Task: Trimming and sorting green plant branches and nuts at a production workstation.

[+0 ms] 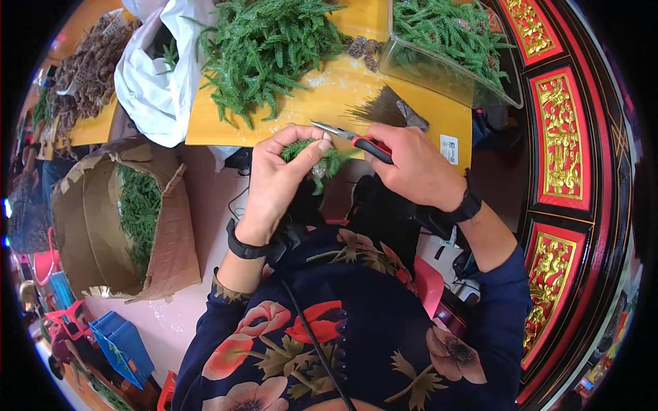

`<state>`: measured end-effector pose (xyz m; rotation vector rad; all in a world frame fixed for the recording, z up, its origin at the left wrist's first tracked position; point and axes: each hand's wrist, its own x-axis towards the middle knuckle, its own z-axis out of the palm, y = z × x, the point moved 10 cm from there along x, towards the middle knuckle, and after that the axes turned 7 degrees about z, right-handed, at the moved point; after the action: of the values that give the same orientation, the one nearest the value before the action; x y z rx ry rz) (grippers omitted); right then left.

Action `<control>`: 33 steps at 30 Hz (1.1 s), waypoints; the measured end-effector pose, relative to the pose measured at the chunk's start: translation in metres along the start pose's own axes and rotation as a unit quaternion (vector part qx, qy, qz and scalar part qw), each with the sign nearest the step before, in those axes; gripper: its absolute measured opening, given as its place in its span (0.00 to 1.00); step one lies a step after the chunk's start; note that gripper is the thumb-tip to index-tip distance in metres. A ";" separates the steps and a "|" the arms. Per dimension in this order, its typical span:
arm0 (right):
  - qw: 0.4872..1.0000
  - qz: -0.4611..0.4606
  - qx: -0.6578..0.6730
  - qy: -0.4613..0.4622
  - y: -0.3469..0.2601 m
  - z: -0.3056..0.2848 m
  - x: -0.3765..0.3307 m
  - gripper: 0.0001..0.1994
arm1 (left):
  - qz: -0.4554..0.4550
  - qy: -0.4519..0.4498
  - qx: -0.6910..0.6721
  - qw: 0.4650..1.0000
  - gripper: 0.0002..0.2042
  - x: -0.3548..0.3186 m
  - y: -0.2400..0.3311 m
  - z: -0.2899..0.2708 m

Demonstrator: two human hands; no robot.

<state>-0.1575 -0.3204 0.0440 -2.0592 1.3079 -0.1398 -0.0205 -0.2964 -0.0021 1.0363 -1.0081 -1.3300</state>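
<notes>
My left hand [281, 168] is closed around a small green artificial pine sprig [334, 163], its thumb and fingers pinching the stem end. A pair of pliers [370, 146] with red and black handles is gripped in my right hand [419, 168]. The narrow metal jaws reach left to my left fingertips, beside the sprig's stem. Whether they touch it I cannot tell. Just beyond my right hand lies a bundle of thin dark wires [384, 109] on the yellow table [329, 96]. Past my left hand rises a big heap of green pine sprigs [271, 51].
A clear plastic bin [439, 68] of green sprigs stands at the far right, near several pine cones [363, 49]. At the far left is a white plastic bag [154, 82]. A cardboard box [123, 226] with greenery and a blue basket [123, 348] are at left. Carved red-gold panels [562, 137] border the right.
</notes>
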 end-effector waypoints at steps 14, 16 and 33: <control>0.998 0.040 0.044 -0.020 0.007 0.009 -0.009 0.11 | 0.024 0.062 0.020 0.998 0.04 0.000 0.000 -0.016; 0.999 0.026 0.031 -0.007 0.005 0.008 -0.009 0.10 | 0.031 0.062 0.037 0.997 0.04 -0.001 0.001 -0.017; 0.991 -0.007 -0.094 0.094 0.003 -0.004 -0.003 0.07 | -0.072 0.055 -0.083 0.992 0.08 0.000 -0.025 -0.014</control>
<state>-0.1625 -0.3206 0.0461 -2.2597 1.4682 -0.2280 -0.0134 -0.2962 -0.0300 1.0582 -0.7376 -1.4324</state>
